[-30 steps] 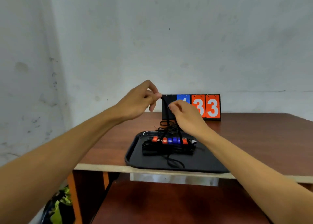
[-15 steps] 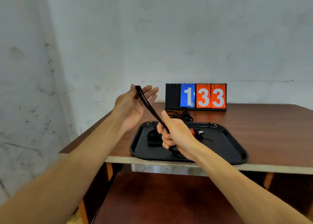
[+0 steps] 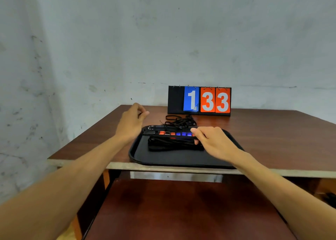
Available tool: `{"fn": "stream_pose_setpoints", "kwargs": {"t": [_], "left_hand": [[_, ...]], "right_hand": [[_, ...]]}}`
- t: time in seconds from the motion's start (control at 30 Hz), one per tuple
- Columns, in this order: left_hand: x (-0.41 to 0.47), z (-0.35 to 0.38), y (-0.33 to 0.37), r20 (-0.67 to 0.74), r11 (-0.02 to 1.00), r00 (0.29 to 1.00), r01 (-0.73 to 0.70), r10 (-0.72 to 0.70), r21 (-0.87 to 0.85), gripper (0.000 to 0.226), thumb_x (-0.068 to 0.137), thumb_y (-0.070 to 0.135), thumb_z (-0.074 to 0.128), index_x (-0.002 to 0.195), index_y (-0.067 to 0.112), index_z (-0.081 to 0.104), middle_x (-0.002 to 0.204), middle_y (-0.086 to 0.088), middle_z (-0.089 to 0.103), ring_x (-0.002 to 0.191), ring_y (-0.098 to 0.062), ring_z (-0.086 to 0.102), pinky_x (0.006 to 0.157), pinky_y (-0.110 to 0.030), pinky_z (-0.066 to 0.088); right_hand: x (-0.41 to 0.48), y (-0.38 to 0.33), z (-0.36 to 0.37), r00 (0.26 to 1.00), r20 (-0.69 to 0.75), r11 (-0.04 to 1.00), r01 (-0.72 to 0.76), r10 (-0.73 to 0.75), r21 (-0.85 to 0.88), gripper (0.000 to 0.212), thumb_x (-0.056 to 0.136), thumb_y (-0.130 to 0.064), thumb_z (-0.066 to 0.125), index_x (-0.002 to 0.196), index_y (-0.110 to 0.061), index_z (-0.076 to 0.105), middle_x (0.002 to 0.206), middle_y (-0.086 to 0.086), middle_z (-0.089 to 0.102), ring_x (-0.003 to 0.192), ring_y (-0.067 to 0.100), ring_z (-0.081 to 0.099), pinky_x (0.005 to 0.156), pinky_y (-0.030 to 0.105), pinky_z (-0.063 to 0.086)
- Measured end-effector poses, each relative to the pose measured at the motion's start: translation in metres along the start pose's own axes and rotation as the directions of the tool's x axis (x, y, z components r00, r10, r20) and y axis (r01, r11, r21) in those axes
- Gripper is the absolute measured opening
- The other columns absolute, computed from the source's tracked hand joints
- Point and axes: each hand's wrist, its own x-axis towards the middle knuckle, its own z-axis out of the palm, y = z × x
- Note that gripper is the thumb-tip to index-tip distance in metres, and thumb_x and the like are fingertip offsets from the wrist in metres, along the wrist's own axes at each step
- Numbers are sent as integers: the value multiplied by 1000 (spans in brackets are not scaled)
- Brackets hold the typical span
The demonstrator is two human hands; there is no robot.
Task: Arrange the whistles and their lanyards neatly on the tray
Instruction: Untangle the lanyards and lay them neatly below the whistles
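Note:
A black tray lies at the table's front edge. On it a row of red and blue whistles sits behind a folded bundle of black lanyards. One black lanyard runs taut and low across the tray between my hands. My left hand is at the tray's left rim with its fingers curled, and the strand ends under it. At the right end of the whistle row, my right hand pinches the lanyard. Loose tangled lanyards lie on the table behind the tray.
A flip scoreboard reading 133 stands at the back against the wall. The brown table extends to the right of the tray. A lower wooden surface sits under the front edge.
Both hands have come down from chest height to the tray, lowering the stretched lanyard onto the row. The left hand moved from raised and open to curled beside the tray's left rim.

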Motion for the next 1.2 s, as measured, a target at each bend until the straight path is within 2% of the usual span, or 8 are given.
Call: {"fn": "stream_pose_setpoints", "kwargs": {"t": [0.17,0.27,0.47,0.6,0.73,0.93,1.13,1.2], "left_hand": [[-16,7,26,302,982,935,-164,184,-91,30,98,11,45,127,13,40,104,8,54,88,-5,51,72,-14,40],[-27,12,42,452,961,848,-237,277,-145,53,95,4,48,141,14,22,89,3,56,82,-10,56,71,-16,41],[-39,12,65,471,930,802,-319,368,-185,72,92,12,59,144,26,12,76,5,64,66,-3,60,74,-19,48],[-42,9,66,477,922,790,-355,384,-154,71,91,13,59,144,23,14,79,4,65,63,0,59,69,-14,44],[-42,8,58,474,932,805,-344,356,-116,60,91,19,61,140,22,26,76,5,66,74,-6,64,76,-23,50],[-38,8,32,424,959,898,4,121,-283,21,88,16,65,109,15,61,80,-4,72,76,-7,65,81,-26,47],[-33,5,35,423,582,904,376,-60,-721,20,89,4,60,108,5,65,102,-14,70,95,-22,70,86,-35,57],[-30,6,35,419,603,905,373,-70,-705,19,91,3,57,107,4,66,101,-17,66,89,-21,69,78,-32,60]], "right_hand": [[0,5,-5,994,105,986,-59,43,154,28,100,-41,33,93,-19,49,76,4,59,67,15,53,68,28,45],[4,-10,-8,987,144,951,-105,65,291,43,98,-50,27,93,-18,54,71,2,55,59,15,51,63,21,46],[5,-27,-9,962,257,944,-169,96,282,82,85,-74,9,59,-14,58,48,2,47,41,11,39,52,21,36],[-3,-27,-14,956,291,933,-132,31,335,56,92,-60,38,65,-16,57,50,-1,46,42,9,36,47,19,33],[-7,-25,-22,957,289,835,-168,11,523,44,98,-46,40,69,-15,55,51,-2,42,40,9,29,43,20,24],[1,-12,-35,975,186,609,-222,123,761,40,100,-38,37,78,-12,57,54,-2,40,43,9,25,44,22,21],[5,10,-32,969,101,609,-222,226,761,35,100,-32,42,88,-6,63,60,-1,44,48,9,32,50,22,29],[3,16,-27,972,98,661,-217,212,719,32,99,-29,43,89,-7,64,63,1,45,50,8,34,51,22,29]]}}
